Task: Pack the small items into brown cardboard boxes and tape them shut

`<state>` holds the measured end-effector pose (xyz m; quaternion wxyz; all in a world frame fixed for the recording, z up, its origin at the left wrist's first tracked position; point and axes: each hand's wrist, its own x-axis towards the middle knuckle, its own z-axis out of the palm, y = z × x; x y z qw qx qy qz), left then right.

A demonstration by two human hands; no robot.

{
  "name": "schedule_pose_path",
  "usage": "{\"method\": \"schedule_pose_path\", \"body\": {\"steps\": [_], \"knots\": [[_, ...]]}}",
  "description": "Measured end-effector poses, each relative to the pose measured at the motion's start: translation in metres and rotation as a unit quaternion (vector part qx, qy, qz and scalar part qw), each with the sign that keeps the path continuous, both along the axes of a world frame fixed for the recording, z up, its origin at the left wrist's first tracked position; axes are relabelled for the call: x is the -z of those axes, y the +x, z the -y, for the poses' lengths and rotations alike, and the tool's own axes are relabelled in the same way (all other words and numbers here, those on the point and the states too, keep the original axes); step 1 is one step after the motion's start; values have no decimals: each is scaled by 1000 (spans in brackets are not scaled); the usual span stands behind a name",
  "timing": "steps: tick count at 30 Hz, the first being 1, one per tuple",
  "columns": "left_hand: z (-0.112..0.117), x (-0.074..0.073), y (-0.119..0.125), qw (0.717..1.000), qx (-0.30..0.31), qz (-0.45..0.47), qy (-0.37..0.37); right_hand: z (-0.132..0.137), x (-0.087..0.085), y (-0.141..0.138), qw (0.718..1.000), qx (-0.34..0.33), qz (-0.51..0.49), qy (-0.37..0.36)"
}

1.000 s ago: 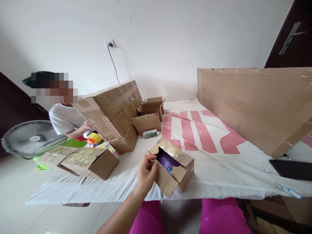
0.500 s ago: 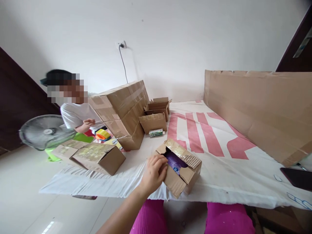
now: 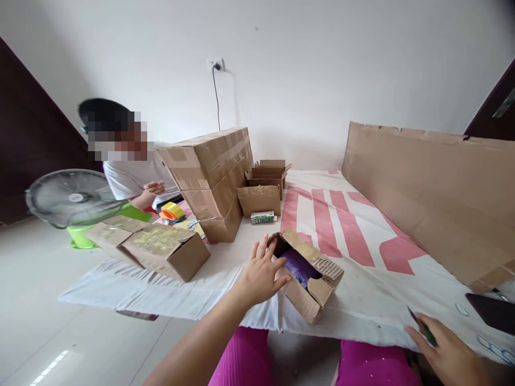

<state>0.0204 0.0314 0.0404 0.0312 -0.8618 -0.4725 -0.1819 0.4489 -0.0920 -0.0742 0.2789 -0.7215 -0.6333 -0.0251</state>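
Observation:
A small cardboard box stands at the near edge of the table, its top partly open, with a purple packet showing inside. My left hand is at the box's left side, fingers spread over the rim and flap. Low on the right, my right hand is closed around a small knife with a dark pointed tip and a green handle. The knife points up and left, apart from the box.
Taped boxes form a stack at mid-left, beside opened cartons and a small green-white carton. Closed boxes lie front left. A cardboard panel and a dark phone are right. Behind a fan sits another person.
My left hand has opened, its fingers now spread upward along the box. My right hand has come into view at the lower right with the knife. The view has shifted slightly.

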Motion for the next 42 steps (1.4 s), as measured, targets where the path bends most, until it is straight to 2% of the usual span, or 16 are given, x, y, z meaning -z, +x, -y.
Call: {"method": "schedule_pose_path", "body": {"steps": [4, 7, 10, 13, 15, 16, 17, 19, 21, 23, 28, 30, 34, 36, 40, 42], "knots": [[-8, 11, -11, 999, -6, 21, -31, -69, -10, -14, 992, -89, 44, -71], [-3, 17, -13, 997, -41, 55, -27, -102, -21, -32, 987, -117, 63, -86], [7, 22, -5, 993, -72, 92, -34, -101, -50, -75, 987, -159, 0, 38], [17, 29, 11, 987, -101, 113, -52, -75, -96, -143, 946, -284, -70, 137], [24, 34, 22, 983, -124, 118, -68, -60, -123, -188, 908, -406, -62, 85], [27, 36, 26, 981, -132, 118, -75, -56, -133, -206, 900, -431, -54, 36], [30, 39, 29, 980, -140, 117, -81, -57, -140, -221, 900, -435, -38, -21], [33, 44, 32, 978, -149, 119, -83, -65, -144, -237, 912, -384, 0, -143], [35, 49, 33, 978, -149, 128, -70, -77, -140, -242, 920, -315, 36, -231], [35, 52, 32, 978, -147, 138, -53, -85, -133, -241, 929, -270, 73, -242], [32, 55, 31, 978, -144, 143, -44, -99, -120, -222, 968, -184, 159, -54], [31, 53, 32, 979, -143, 140, -41, -113, -118, -203, 974, -158, 155, -51], [31, 51, 33, 981, -139, 127, -38, -147, -114, -159, 962, -206, 84, -159], [31, 51, 35, 981, -143, 124, -37, -156, -110, -147, 956, -234, 50, -170], [32, 52, 38, 979, -153, 127, -48, -153, -108, -146, 967, -233, 47, -88], [31, 49, 36, 978, -156, 125, -65, -149, -111, -151, 960, -268, 78, -27]]}}
